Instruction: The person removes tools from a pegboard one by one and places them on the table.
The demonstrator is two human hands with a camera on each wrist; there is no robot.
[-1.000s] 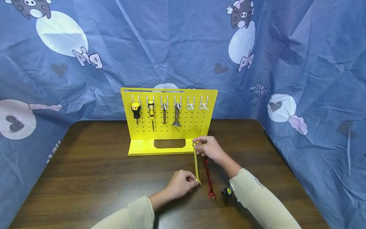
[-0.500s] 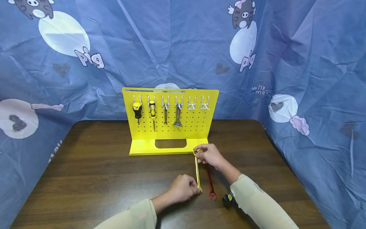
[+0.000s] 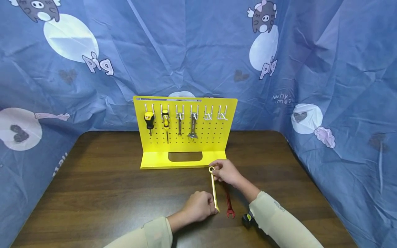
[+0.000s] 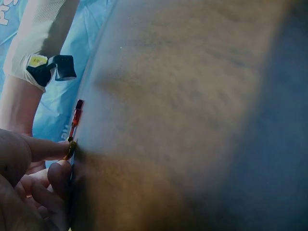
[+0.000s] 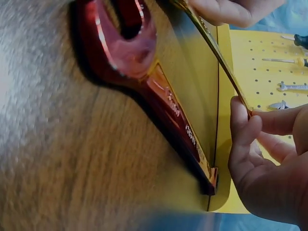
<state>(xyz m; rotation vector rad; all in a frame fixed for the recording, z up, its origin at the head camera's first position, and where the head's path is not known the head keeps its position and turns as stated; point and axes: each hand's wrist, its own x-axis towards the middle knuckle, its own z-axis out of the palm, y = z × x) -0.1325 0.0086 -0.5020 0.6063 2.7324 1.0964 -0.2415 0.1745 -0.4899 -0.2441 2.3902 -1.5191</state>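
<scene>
A gold combination wrench spans both hands in front of the yellow pegboard. My right hand pinches its ring end between thumb and finger, and my left hand pinches the open end near me. In the right wrist view the gold wrench is edge-on, held above the table. Just right of it a red wrench lies on the table, open end toward me; its far end is hidden behind my right hand in the head view. The left wrist view shows only a bit of gold wrench at the fingertips.
The yellow pegboard stand stands at the back centre. Two screwdrivers, a small wrench and an adjustable wrench hang on it. Two hooks at its right hold nothing. A blue patterned curtain surrounds the brown table.
Both hands have drawn the gold wrench toward me, away from the pegboard. My right hand now covers the far part of the red wrench, which stays on the table.
</scene>
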